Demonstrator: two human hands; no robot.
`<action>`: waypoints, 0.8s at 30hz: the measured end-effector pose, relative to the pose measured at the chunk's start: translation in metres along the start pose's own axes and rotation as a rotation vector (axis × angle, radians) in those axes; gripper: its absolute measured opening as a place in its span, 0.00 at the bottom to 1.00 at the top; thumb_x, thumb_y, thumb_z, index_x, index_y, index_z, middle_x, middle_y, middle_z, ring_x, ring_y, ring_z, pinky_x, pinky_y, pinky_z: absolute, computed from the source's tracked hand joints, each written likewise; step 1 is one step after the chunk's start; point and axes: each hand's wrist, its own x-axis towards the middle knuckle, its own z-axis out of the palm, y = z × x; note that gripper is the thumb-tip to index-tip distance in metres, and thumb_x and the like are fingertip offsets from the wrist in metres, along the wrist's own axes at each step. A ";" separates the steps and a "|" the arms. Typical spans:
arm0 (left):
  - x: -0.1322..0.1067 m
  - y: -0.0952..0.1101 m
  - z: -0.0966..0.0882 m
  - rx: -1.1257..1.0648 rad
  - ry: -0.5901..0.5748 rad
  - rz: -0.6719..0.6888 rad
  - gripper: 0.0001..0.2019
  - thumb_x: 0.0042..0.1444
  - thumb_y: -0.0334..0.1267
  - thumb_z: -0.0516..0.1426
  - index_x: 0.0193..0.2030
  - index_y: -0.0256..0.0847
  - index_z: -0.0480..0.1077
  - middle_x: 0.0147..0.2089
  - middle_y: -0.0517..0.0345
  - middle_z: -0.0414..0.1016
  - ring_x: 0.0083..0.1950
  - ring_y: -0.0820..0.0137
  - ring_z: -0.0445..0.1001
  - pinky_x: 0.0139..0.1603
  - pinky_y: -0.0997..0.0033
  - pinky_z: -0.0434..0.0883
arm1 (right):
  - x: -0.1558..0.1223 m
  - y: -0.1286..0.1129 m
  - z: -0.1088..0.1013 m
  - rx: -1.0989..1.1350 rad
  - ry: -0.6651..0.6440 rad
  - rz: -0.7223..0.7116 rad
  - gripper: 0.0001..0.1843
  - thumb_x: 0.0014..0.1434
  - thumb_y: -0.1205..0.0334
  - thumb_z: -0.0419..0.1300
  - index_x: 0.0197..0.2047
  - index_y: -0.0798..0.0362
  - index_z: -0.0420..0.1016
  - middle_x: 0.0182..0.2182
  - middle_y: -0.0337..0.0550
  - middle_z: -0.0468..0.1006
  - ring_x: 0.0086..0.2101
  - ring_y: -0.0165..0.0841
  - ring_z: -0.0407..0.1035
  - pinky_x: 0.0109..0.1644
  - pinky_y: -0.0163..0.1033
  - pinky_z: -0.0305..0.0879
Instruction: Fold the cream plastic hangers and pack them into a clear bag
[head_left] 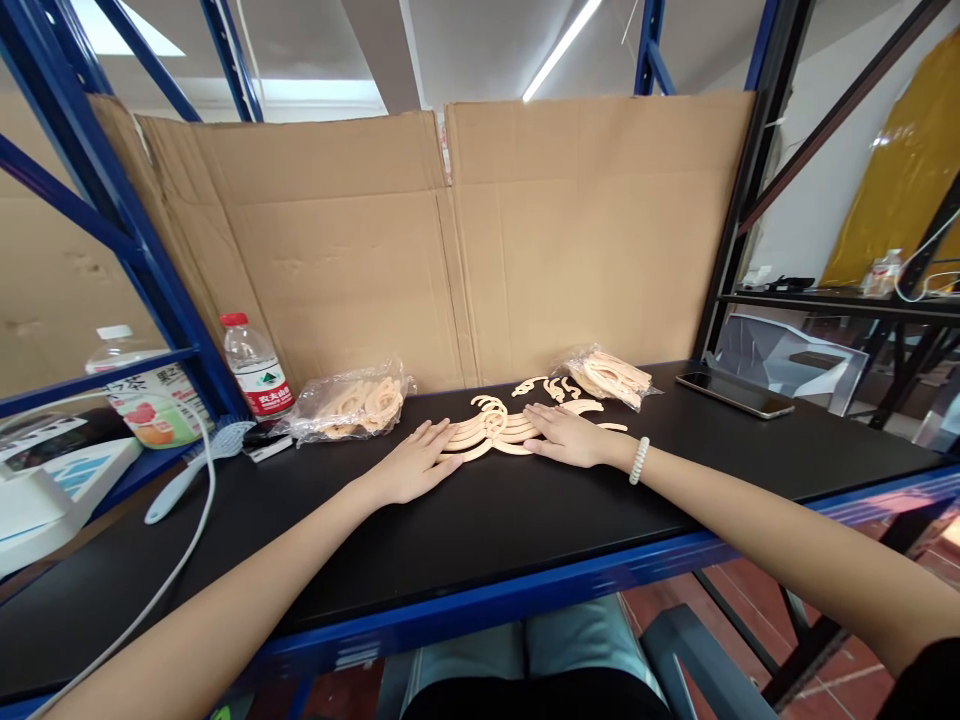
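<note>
Here, from the head view: both hands laid flat on the black tabletop (525, 520), palms down, fingers spread. Left hand (411, 466) resting with its fingertips touching the left ends of a fanned pile of pale curved pieces (495, 432); grip open, nothing closed in it. Right hand (568, 438), with a white bead bracelet (638, 460) at the wrist, pressed on the right side of the same pile; grip likewise open, merely lying on the pieces. Pile sitting mid-tabletop, between the two hands, a few loose pieces (551, 386) scattered just behind it.

Judged by look: thin, flat, arc-shaped cut-outs, probably light and fairly stiff, possibly brittle at the narrow hooked ends. Likely to slide over one another and over the smooth tabletop, so best taken along the broad middle of the arc, pinched by the edges, rather than at the tips.

Around: a clear bag of similar pieces (352, 405) to the left rear, another bag (609, 376) to the right rear, both against the cardboard backing (450, 250). A water bottle (255, 370) with red cap beside the blue rack post (112, 200), a pale brush (196, 465) near it, a phone (733, 394) lying flat well to the right.
</note>
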 end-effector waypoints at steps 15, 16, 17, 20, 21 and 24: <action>-0.002 0.009 -0.001 0.017 0.045 -0.010 0.33 0.64 0.57 0.40 0.71 0.44 0.49 0.73 0.51 0.46 0.73 0.52 0.43 0.69 0.44 0.46 | -0.006 0.012 -0.007 0.049 0.100 -0.034 0.41 0.66 0.39 0.39 0.69 0.62 0.51 0.68 0.56 0.49 0.67 0.45 0.40 0.70 0.52 0.40; -0.003 0.010 -0.003 0.026 0.070 0.000 0.32 0.64 0.56 0.40 0.71 0.44 0.49 0.72 0.51 0.48 0.72 0.53 0.46 0.68 0.43 0.47 | -0.005 0.018 -0.010 0.057 0.173 -0.039 0.39 0.66 0.40 0.40 0.69 0.61 0.54 0.68 0.55 0.51 0.67 0.45 0.42 0.69 0.53 0.41; -0.004 0.011 -0.006 0.035 0.107 0.017 0.31 0.64 0.55 0.41 0.70 0.44 0.51 0.72 0.50 0.51 0.72 0.53 0.49 0.68 0.43 0.48 | -0.004 0.027 -0.015 0.065 0.264 -0.037 0.36 0.67 0.43 0.41 0.68 0.60 0.56 0.67 0.55 0.54 0.67 0.46 0.44 0.69 0.53 0.43; -0.005 0.009 -0.013 0.066 0.241 0.074 0.27 0.64 0.51 0.43 0.66 0.43 0.58 0.68 0.48 0.60 0.68 0.56 0.57 0.66 0.47 0.53 | -0.002 0.056 -0.032 0.099 0.510 0.045 0.26 0.66 0.59 0.45 0.64 0.58 0.63 0.60 0.54 0.68 0.60 0.43 0.61 0.64 0.50 0.56; -0.005 0.007 -0.016 0.077 0.276 0.085 0.25 0.64 0.50 0.43 0.64 0.42 0.60 0.66 0.48 0.63 0.67 0.57 0.59 0.66 0.48 0.55 | -0.001 0.065 -0.038 0.127 0.515 0.082 0.24 0.64 0.65 0.46 0.61 0.57 0.66 0.55 0.53 0.73 0.55 0.41 0.68 0.60 0.47 0.62; -0.005 0.002 -0.022 0.087 0.330 0.085 0.24 0.64 0.48 0.44 0.60 0.40 0.64 0.61 0.47 0.68 0.63 0.57 0.63 0.65 0.52 0.57 | 0.002 0.084 -0.053 0.150 0.363 0.176 0.25 0.54 0.76 0.47 0.52 0.58 0.75 0.45 0.48 0.80 0.42 0.34 0.75 0.49 0.38 0.69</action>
